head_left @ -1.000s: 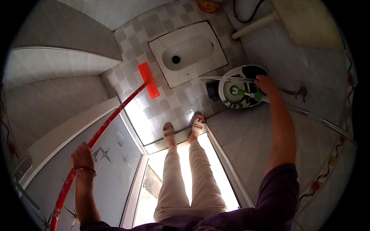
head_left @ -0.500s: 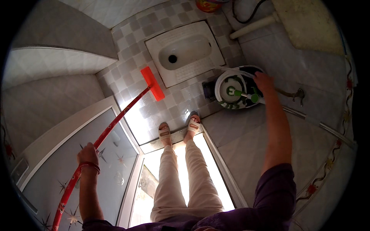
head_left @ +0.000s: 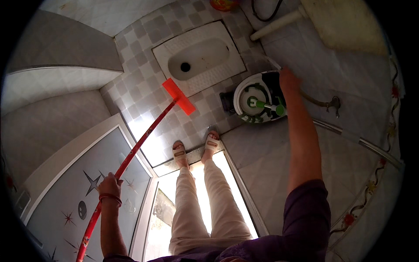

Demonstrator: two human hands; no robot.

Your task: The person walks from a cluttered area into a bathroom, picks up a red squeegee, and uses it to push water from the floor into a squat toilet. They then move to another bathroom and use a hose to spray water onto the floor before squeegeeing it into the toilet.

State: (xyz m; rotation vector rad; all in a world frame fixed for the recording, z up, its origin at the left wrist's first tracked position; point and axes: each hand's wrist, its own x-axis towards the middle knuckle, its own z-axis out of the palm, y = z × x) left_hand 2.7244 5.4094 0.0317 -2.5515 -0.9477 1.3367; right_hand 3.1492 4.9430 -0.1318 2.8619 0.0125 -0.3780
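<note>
My left hand (head_left: 110, 185), a band at its wrist, is closed round the red pole of a floor squeegee (head_left: 142, 139). Its flat orange head (head_left: 179, 96) rests on the tiles near the squat toilet (head_left: 198, 51). My right hand (head_left: 289, 83) is closed on a hose (head_left: 315, 101) that leads from a wall tap (head_left: 334, 106). A pale hose end sticks out past my fingers toward the toilet, with a faint trace of water before it. Beneath that hand is a round white, green and black mop bucket (head_left: 241, 94).
A green-and-steel mop handle (head_left: 325, 125) lies from the bucket to the right wall. A drain pipe (head_left: 277, 29) slopes beneath a cistern (head_left: 345, 26). A frosted door (head_left: 94, 187) stands open at left. My sandalled feet are at the doorway sill (head_left: 194, 160).
My right hand has raised the hose end away from the bucket and farther toward the toilet. The squeegee head has shifted slightly right across the tiles.
</note>
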